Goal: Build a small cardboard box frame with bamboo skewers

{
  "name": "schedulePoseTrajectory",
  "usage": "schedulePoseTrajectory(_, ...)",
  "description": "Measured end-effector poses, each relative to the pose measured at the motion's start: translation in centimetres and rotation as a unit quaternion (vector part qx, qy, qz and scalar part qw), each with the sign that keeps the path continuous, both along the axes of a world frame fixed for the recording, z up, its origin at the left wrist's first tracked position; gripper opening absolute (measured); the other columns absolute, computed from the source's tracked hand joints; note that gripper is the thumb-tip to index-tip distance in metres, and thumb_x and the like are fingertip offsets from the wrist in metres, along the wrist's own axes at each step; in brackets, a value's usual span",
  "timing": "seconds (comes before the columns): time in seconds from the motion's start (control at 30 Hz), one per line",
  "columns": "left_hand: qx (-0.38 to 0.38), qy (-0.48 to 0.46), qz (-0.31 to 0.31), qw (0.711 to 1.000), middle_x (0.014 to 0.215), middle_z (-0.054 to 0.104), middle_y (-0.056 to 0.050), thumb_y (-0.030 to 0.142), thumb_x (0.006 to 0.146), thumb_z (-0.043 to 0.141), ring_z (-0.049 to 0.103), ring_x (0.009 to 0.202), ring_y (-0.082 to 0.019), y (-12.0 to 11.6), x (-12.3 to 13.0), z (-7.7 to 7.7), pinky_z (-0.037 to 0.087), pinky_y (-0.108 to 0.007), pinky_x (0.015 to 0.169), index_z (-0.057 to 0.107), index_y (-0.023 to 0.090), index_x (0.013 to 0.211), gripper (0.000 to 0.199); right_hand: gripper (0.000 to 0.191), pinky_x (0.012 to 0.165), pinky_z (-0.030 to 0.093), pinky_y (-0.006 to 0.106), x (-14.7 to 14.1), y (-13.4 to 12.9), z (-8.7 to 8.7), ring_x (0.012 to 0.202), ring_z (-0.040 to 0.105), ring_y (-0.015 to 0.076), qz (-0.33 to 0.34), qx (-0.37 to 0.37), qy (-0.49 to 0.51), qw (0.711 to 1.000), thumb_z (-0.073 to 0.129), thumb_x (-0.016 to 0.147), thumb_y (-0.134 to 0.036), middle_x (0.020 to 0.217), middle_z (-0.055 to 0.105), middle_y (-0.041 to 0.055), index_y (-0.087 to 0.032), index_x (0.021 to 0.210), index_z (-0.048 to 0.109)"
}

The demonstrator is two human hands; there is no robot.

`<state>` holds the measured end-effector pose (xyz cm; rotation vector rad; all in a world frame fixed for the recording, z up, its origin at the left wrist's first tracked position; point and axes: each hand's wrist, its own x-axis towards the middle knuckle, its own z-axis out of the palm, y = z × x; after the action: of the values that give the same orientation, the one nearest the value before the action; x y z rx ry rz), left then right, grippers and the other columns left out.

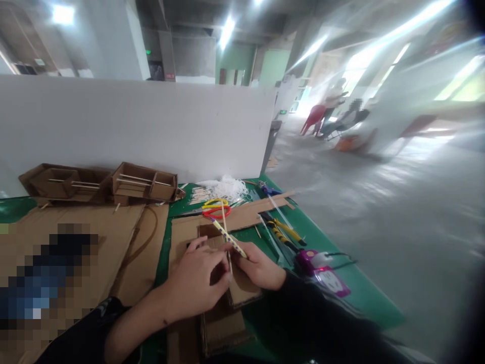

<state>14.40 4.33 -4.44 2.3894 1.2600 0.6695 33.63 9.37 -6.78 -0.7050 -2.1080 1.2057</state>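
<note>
As the right hand (pixel 259 264) grips a pen (pixel 229 238), the left hand (pixel 197 275) curls; hold unclear.

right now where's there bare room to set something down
Bare green table shows between the purple item, the right sleeve and the table's right edge. The cardboard sheet has room before the cardboard boxes. Crowded: around the scissors, white string pile and pliers.

Lower ctr, R hand (pixel 261 265) grips a dotted pen (pixel 228 237) w/ L hand (pixel 193 278) beside it over a cardbd box (pixel 244 290), red/yellow scissors (pixel 212 207) just above, pliers (pixel 282 235) ctr-R, white loops (pixel 229 188) near ctr, & open cardbd trays (pixel 131 193) mid-L of frame.
</note>
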Motion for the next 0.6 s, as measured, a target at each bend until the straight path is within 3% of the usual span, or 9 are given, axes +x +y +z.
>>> schedulePoseTrajectory(0.2, 0.013, -0.002, 0.058, 0.998, 0.092, 0.064, 0.001, 0.033, 0.078, 0.066, 0.059, 0.097, -0.022, 0.3, -0.3, -0.4, 0.025, -0.05, 0.111, 0.055, 0.024, 0.097, 0.023, 0.036, 0.081, 0.046, 0.029, 0.0, -0.2, -0.5, 0.085, 0.057, 0.0169, -0.001, 0.008, 0.009, 1.0, 0.042, 0.083, -0.004, 0.09, 0.063, 0.0009, -0.017, 0.108, 0.065)
schedulePoseTrajectory(0.33, -0.006, -0.017, 0.029, 0.999, 0.114, 0.064, 0.001, 0.032, 0.081, 0.065, 0.055, 0.112, -0.022, 0.3, -0.8, -0.3, 0.027, -0.047, 0.11, 0.052, 0.03, 0.116, 0.037, 0.034, 0.088, 0.045, 0.031, 0.1, -0.1, -0.3, 0.09, 0.057, 0.0178, -0.009, 0.013, 0.013, 1.0, 0.043, 0.085, -0.005, 0.096, 0.064, 0.0022, -0.017, 0.108, 0.065)
schedulePoseTrajectory(0.47, -0.01, -0.042, -0.005, 0.999, 0.125, 0.063, 0.005, 0.031, 0.088, 0.058, 0.052, 0.119, -0.02, 0.4, -1.5, -0.5, 0.019, -0.046, 0.115, 0.053, 0.033, 0.117, 0.029, 0.029, 0.088, 0.045, 0.031, 0.1, -0.2, 0.0, 0.091, 0.057, 0.0183, -0.009, 0.021, 0.011, 1.0, 0.042, 0.088, -0.007, 0.096, 0.064, 0.003, -0.016, 0.103, 0.066)
schedulePoseTrajectory(0.6, -0.009, -0.032, 0.007, 0.999, 0.115, 0.068, 0.007, 0.035, 0.088, 0.061, 0.056, 0.109, -0.02, 0.6, -1.5, -1.0, 0.026, -0.046, 0.11, 0.058, 0.036, 0.117, 0.03, 0.03, 0.083, 0.045, 0.03, 0.2, -0.2, 0.0, 0.087, 0.057, 0.0175, 0.002, 0.046, 0.008, 0.999, 0.042, 0.087, -0.006, 0.091, 0.063, 0.0018, -0.017, 0.1, 0.067)
